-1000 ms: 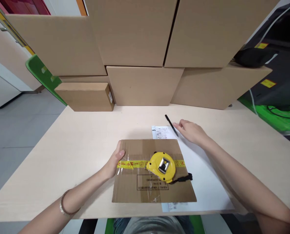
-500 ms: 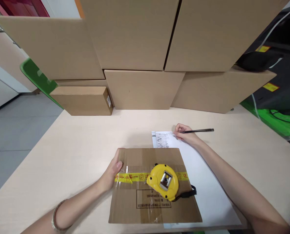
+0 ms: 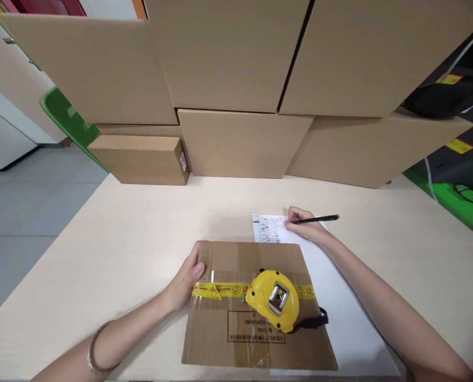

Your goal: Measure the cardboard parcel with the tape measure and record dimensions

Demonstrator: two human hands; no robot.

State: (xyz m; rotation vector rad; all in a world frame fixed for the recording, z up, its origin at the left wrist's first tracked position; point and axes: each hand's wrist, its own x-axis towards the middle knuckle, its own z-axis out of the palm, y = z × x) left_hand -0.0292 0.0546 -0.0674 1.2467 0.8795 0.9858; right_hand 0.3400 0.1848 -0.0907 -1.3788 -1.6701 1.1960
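Note:
My left hand (image 3: 184, 278) is closed around the left edge of a flat brown cardboard box (image 3: 256, 350), thumb on top. Yellow printed tape and clear tape cross the box. On top of it lies a yellow tape measure (image 3: 276, 300) with a black wrist strap. My right hand (image 3: 306, 223) pinches a black pen (image 3: 319, 218), its tip end at a sheet of paper (image 3: 340, 307). Several lines of handwriting fill the paper's upper left part. The box covers much of the sheet's left side.
Large cardboard boxes (image 3: 244, 143) are stacked along the back of the table (image 3: 140, 223). A smaller long box (image 3: 144, 162) stands before them at the left. A green panel edge (image 3: 67, 119) rises at the far left, and dark equipment (image 3: 443, 138) with cables is at right.
The whole view has shifted slightly, so things sit a little further right. The pen in my right hand has changed its tilt a little. My left hand keeps its hold on the box.

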